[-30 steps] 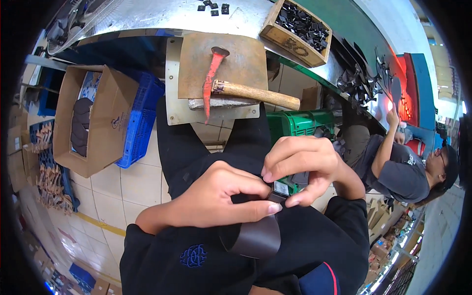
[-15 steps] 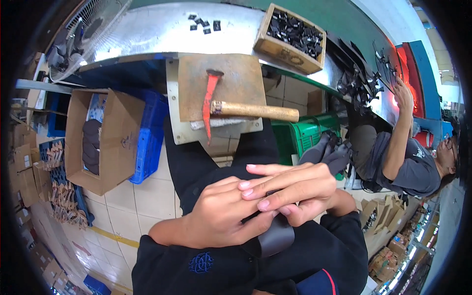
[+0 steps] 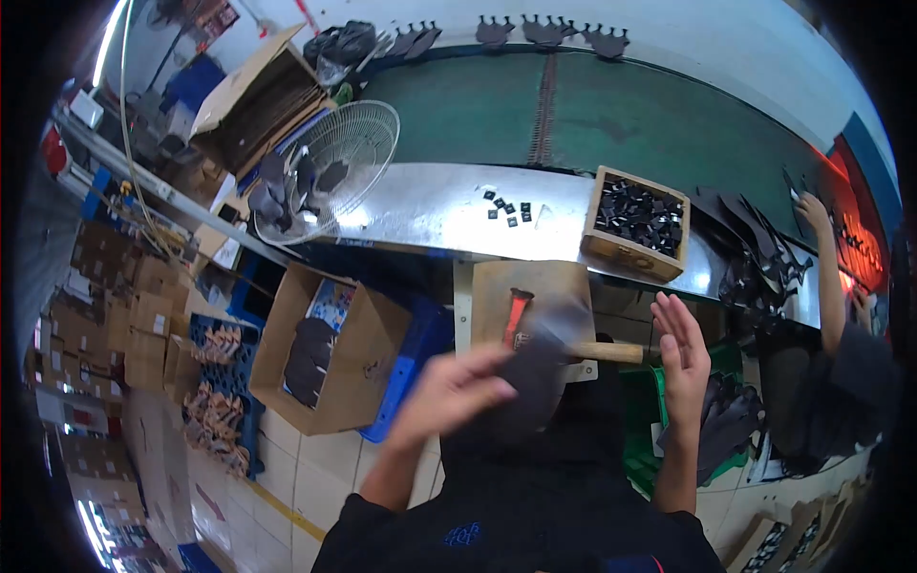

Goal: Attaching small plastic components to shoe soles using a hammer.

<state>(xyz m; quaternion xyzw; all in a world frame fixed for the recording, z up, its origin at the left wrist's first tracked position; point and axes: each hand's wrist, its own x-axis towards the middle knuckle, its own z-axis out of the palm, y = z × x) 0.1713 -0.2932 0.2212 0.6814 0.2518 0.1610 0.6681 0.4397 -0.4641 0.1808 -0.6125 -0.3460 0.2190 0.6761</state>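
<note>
My left hand (image 3: 457,393) is closed on the edge of a dark, flat, flexible piece (image 3: 533,384), smeared by motion, which looks like a shoe part. The piece hangs over my lap and partly covers a hammer lying on a worn brown board (image 3: 559,277). Of that hammer, part of the red head (image 3: 517,315) and the wooden handle (image 3: 616,352) show. To the right of the handle, my right hand (image 3: 682,358) is raised with its fingers stretched out and nothing in it.
A wooden box (image 3: 638,250) of small black pieces stands on the metal bench edge (image 3: 420,205), near several loose black squares (image 3: 509,208). A cardboard box (image 3: 368,368) holds dark pieces at left. A green crate (image 3: 640,411) stands right. A co-worker's arm (image 3: 827,258) reaches over the belt.
My hands have come apart; before, they were together over my lap around a dark piece. The left now carries the piece, the right is free. The view has tilted up toward the bench.
</note>
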